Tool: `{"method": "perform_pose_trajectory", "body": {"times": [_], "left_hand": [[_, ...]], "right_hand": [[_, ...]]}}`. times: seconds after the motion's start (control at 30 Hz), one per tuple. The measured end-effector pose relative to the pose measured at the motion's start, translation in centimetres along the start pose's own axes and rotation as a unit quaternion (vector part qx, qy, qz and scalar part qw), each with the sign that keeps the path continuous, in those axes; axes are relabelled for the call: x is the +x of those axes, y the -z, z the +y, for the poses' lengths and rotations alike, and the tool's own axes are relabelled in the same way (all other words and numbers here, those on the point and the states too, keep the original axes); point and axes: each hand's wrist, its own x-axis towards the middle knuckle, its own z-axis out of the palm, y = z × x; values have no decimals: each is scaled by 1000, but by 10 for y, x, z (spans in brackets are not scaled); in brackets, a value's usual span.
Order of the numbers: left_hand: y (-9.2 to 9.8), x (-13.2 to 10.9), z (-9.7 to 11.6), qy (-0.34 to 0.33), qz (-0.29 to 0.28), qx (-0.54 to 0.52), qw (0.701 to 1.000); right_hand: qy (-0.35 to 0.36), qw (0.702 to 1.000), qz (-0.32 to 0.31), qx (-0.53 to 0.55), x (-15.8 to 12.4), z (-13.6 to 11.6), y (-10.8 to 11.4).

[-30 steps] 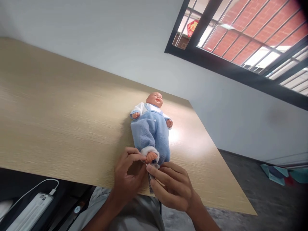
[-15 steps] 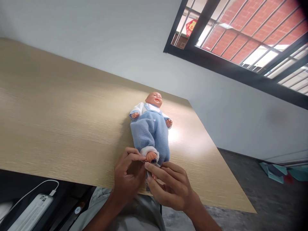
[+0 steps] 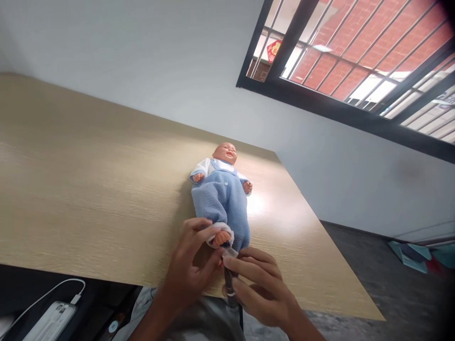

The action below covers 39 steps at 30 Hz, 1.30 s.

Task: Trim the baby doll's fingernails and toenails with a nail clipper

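A baby doll (image 3: 221,199) in a blue fleece romper with white sleeves lies on its back on the wooden table (image 3: 88,189), head away from me. My left hand (image 3: 188,265) pinches the doll's bare foot (image 3: 220,237) at its white cuff. Just right of it, my right hand (image 3: 258,286) is closed around a small dark, slim tool (image 3: 229,284) whose upper end meets the other leg's cuff. I cannot make out what the tool is.
A white power bank (image 3: 46,322) with a white cable lies below the table's near edge at lower left. A barred window (image 3: 348,61) is set in the grey wall. Teal items (image 3: 412,251) lie on the dark floor at right.
The view tilted slightly. My left hand closed further round the doll's foot, and my right hand dropped a little, so more of the dark tool shows.
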Motion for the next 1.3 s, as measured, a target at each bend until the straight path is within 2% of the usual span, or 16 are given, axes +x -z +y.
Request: {"method": "perform_pose_trajectory", "body": {"times": [0.07, 0.13, 0.27, 0.37, 0.47, 0.57, 0.63, 0.77, 0.8, 0.87, 1.0, 1.03, 1.07, 1.13, 1.2, 1.3], "left_hand": [[9, 7, 2, -30, -95, 37, 994], [17, 13, 5, -45, -163, 55, 984], [28, 16, 10, -27, -246, 66, 967], [31, 11, 10, -1, -301, 73, 951], [29, 6, 7, 22, -327, 78, 942], [25, 4, 4, 11, -305, 86, 948], [21, 1, 3, -11, -295, 93, 951], [18, -7, 5, -49, -327, 95, 939], [19, -8, 8, -57, -338, 94, 935], [24, -6, 15, -60, -367, 76, 925], [49, 21, 31, -17, -450, 6, 893], [56, 32, 32, -29, -439, 24, 898], [64, 45, 31, -58, -402, 51, 913], [74, 73, 21, -99, -346, 104, 927], [76, 101, 3, -70, -328, 177, 925], [64, 133, -29, -2, -408, 266, 873]], "right_hand": [[-34, 999, 33, 21, -5, 1, 10], [-66, 994, 73, 42, -10, 4, 16], [-104, 983, 131, 80, -19, 14, 17], [-126, 975, 143, 114, -25, 19, 10], [-165, 967, 136, 140, -26, 19, 5], [-220, 952, 117, 177, -19, 16, 3], [-279, 927, 92, 235, -11, 16, 5], [-374, 838, 17, 396, 2, 22, 11], [-378, 832, 2, 406, 3, 24, 12], [-372, 839, -16, 397, 4, 29, 13], [-363, 870, -9, 333, 7, 44, 13], [-365, 877, -8, 312, 9, 50, 12], [-368, 883, -9, 290, 12, 56, 10], [-371, 895, -13, 249, 19, 71, 3], [-371, 904, -14, 211, 27, 85, -6], [-367, 917, -23, 156, 38, 103, -19]]}}
